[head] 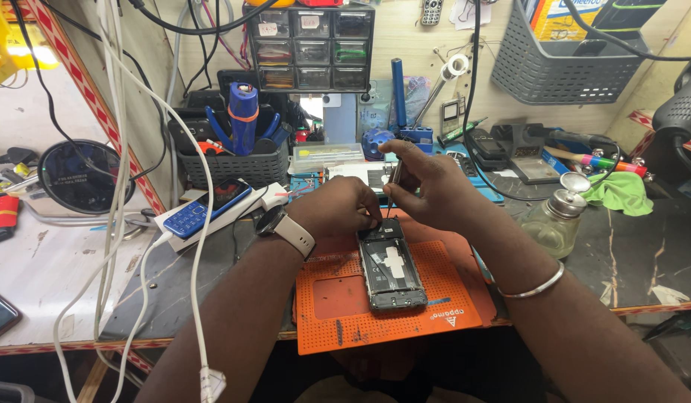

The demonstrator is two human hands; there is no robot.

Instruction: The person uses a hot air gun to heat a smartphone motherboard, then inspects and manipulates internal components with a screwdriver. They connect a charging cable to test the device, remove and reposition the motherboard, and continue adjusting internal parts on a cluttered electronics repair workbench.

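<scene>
Nearest to me, a white cable (196, 298) hangs down past the front edge of the surface (159, 298), and my two forearms reach over it toward the orange work mat (338, 298). On that mat lies the opened phone (391, 267), back cover off and insides facing up, flat on the rubber where it seems unlikely to slide. Its long axis runs away from me, nearly straight, the far end tipped slightly left; the near end sits close to the mat's front edge.

My left hand (344, 207), with a watch (271, 221) at the wrist, presses down on the phone's far end, fingertips pinched narrow against the frame to steady it. My right hand (424, 179) is closed around a thin tool (392, 183), held almost upright like a pen, its tip coming down at the phone's top edge beside my left fingers.

A blue keypad phone (203, 210) rests on a white power strip (226, 213) to the left, and a glass bottle (558, 220) stands to the right.
</scene>
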